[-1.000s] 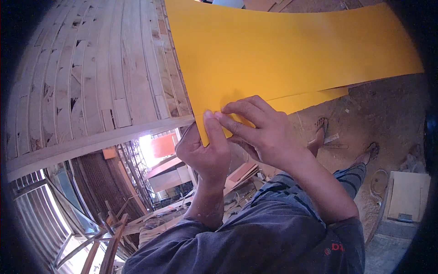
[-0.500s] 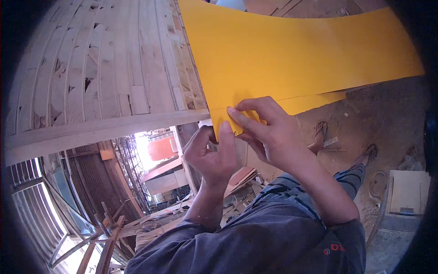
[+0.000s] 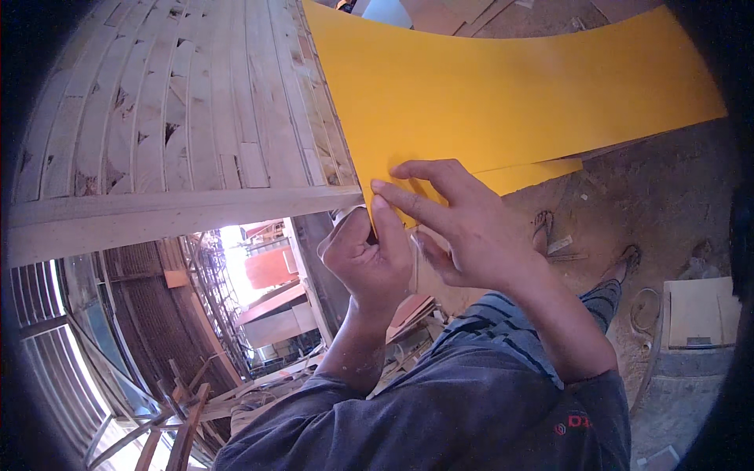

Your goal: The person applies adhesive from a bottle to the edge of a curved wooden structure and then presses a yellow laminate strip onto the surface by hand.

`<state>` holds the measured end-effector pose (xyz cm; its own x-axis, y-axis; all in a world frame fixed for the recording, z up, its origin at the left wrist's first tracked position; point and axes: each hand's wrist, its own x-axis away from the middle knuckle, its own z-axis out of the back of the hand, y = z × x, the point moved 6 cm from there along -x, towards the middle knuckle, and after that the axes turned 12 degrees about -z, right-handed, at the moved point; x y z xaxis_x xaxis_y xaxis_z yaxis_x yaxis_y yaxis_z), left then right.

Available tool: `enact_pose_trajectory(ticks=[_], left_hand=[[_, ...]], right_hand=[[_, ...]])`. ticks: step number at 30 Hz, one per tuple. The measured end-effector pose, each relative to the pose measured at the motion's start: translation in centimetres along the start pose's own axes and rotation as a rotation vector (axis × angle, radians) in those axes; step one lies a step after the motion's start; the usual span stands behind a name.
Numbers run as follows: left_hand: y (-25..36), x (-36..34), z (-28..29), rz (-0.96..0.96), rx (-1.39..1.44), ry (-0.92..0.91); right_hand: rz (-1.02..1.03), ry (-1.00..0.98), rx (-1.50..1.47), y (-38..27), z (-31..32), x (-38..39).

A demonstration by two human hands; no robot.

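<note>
Yellow sheet (image 3: pixel 510 94), grasped at its near-left corner. Its left margin runs along the right-hand side of a planked wooden desk (image 3: pixel 157 102); whether the planks continue beneath it cannot be told. From the hands, a thin line runs rightward across the surface, setting off a narrow yellow strip (image 3: pixel 542 174) at the near edge. The left hand (image 3: pixel 365 251) pinches the corner, thumb laid on top and fingers curled under. The right hand (image 3: pixel 471 224) is loosely spread, its fingers released: the index fingertip lies on the sheet just beside the left thumb, the middle fingertip slightly farther off, and the thumb stands apart from both, near the sheet's lower edge. Beyond the right forearm, two sandalled feet (image 3: pixel 543 224) stand on the brown floor (image 3: pixel 660 196); a pale board (image 3: pixel 699 310) lies farther right. At lower left, slender timbers (image 3: pixel 188 432) slant near corrugated sheeting (image 3: pixel 71 377). A dark shirt (image 3: pixel 424 416) fills the foreground.
</note>
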<state>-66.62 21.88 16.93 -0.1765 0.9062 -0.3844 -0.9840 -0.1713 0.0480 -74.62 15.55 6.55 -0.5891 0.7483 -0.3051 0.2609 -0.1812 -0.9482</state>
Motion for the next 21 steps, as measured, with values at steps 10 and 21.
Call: enact_pose_trajectory(ticks=[10, 21], left_hand=[[0.0, 0.3, 0.0, 0.091, 0.007, -0.01], [-0.3, 0.2, 0.0, 0.052, 0.008, 0.067]], right_hand=[[-0.063, 0.039, 0.0, 3.1, -1.0, 0.9], [-0.018, 0.128, 0.012, 2.5, -0.9, 0.7]])
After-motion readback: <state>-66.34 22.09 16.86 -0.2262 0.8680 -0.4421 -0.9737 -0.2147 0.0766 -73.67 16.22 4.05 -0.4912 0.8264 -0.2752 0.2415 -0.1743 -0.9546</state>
